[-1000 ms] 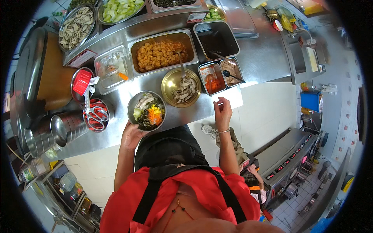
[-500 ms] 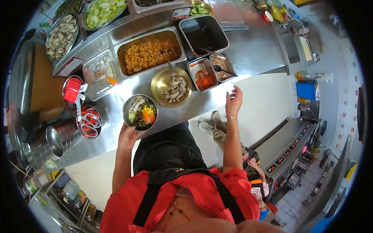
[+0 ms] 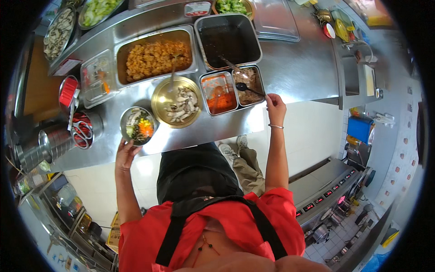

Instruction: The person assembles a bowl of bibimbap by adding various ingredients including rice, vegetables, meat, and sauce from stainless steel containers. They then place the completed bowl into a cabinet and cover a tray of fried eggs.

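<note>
My left hand (image 3: pixel 127 155) grips the near side of a small metal bowl (image 3: pixel 123 123) at the counter's front edge. Inside are sliced mushrooms, yellow bits, orange shreds, a pale green vegetable and dark greens. On the right, my right hand (image 3: pixel 275 109) pinches the handle end of a black spoon (image 3: pixel 252 90). The spoon's head rests in shredded brownish food (image 3: pixel 246 75) in a small steel pan. Beside that pan sits another with orange-red food (image 3: pixel 219 93). A gold-coloured dish (image 3: pixel 157 109) of sliced mushrooms stands between the bowl and these pans.
Behind are a large tray of orange chunky food (image 3: pixel 156 59) and a deep pan of dark liquid (image 3: pixel 229 41). A clear plastic box (image 3: pixel 96 79) and a steel canister with scissors (image 3: pixel 84 131) stand left. Another person's legs (image 3: pixel 249 167) are beyond the counter's front edge.
My right hand has gone from beside the pans to the black spoon's handle. My left hand stays at the bowl. The view has shifted, and the other person's upper body has left it.
</note>
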Action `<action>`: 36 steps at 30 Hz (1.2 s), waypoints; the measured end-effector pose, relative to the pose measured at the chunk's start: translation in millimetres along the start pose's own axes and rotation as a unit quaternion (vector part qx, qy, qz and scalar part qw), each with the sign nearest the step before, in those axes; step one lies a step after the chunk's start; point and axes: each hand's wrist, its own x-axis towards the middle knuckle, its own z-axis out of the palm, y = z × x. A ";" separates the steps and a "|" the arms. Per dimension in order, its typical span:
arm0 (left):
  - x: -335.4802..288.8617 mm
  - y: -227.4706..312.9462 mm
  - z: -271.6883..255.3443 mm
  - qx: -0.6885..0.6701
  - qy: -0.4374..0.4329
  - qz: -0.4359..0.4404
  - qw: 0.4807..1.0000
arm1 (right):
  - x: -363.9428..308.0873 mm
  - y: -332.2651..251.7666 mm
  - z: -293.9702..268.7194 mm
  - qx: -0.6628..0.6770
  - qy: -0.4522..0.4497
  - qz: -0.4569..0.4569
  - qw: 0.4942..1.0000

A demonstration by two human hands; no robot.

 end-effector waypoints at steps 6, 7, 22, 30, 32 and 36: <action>-32.6 -18.6 11.2 0.129 0.161 0.014 0.978 | 21.9 -32.4 25.9 0.118 -0.089 -0.130 0.981; -40.7 -29.0 16.0 0.165 0.132 -0.037 0.977 | 24.0 -32.6 29.3 0.096 -0.101 -0.157 0.978; 25.4 -197.1 356.2 -0.137 -0.201 -0.243 0.939 | 18.1 -31.6 -31.2 0.008 -0.054 -0.209 0.976; 37.3 -197.0 387.1 -0.177 -0.116 -0.155 0.965 | 13.8 -50.0 -34.8 -0.080 -0.120 -0.275 0.951; 37.7 -197.7 387.6 -0.169 -0.102 -0.146 0.969 | 15.3 -52.6 -38.7 -0.090 -0.137 -0.267 0.950; 38.2 -200.6 388.2 -0.122 -0.082 -0.121 0.982 | 24.3 -48.3 -42.4 -0.118 -0.170 -0.299 0.932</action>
